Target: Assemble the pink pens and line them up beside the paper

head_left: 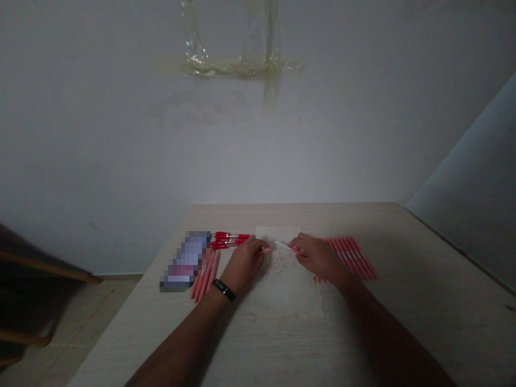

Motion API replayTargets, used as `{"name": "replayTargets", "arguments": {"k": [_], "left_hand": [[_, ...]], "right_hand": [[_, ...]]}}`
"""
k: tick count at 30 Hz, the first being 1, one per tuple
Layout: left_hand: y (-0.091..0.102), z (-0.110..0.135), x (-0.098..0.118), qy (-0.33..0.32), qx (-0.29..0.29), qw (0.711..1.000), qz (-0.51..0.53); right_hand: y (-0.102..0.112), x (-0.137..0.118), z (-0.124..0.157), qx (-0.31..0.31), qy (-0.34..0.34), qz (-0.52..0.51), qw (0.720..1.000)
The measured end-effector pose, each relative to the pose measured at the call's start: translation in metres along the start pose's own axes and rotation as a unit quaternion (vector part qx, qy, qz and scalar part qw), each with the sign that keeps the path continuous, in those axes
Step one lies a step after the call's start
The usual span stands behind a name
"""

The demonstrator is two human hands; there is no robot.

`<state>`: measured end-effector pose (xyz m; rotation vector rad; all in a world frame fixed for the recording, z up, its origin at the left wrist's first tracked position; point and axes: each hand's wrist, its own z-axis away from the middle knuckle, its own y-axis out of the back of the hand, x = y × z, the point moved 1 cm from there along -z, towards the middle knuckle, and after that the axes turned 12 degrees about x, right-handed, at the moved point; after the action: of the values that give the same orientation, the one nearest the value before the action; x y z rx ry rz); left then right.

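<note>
Firm pinches: left hand (244, 263) holds a pink barrel (265, 250), right hand (321, 258) a white refill (284, 245). Their ends sit just apart, roughly in line.

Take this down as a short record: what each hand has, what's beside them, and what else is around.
Left hand: pinches a small pink piece; black wristband on wrist.
Right hand: holds a thin clear pen tube.
Under hands: pale sheet, pink-marked.
Left of hands: red pens and pink pen barrels.
Right of hands: row of pink pen barrels.
Rest: pixelated object, pale wood-grain table, clear tape on wall.
</note>
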<state>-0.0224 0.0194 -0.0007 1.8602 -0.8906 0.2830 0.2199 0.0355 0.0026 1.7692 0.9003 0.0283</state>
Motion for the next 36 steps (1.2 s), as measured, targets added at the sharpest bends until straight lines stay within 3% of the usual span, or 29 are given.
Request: {"name": "replayTargets", "arguments": {"k": [7,11,28,36], "left_hand": [[-0.012,0.003,-0.003,0.075,-0.022,0.996,0.041],[-0.019,0.003,-0.009,0.087,-0.029,0.994,0.054],[-0.026,0.007,-0.012,0.084,-0.042,0.994,0.061],[-0.019,0.005,-0.004,0.043,0.026,0.998,0.046]], "right_hand": [[0.0,-0.001,0.0,0.019,-0.013,0.002,1.0],[-0.002,-0.002,0.0,0.013,-0.014,-0.003,1.0],[-0.001,-0.004,-0.001,-0.004,-0.027,-0.003,1.0],[-0.001,-0.007,-0.001,-0.006,-0.016,-0.011,1.0]]}}
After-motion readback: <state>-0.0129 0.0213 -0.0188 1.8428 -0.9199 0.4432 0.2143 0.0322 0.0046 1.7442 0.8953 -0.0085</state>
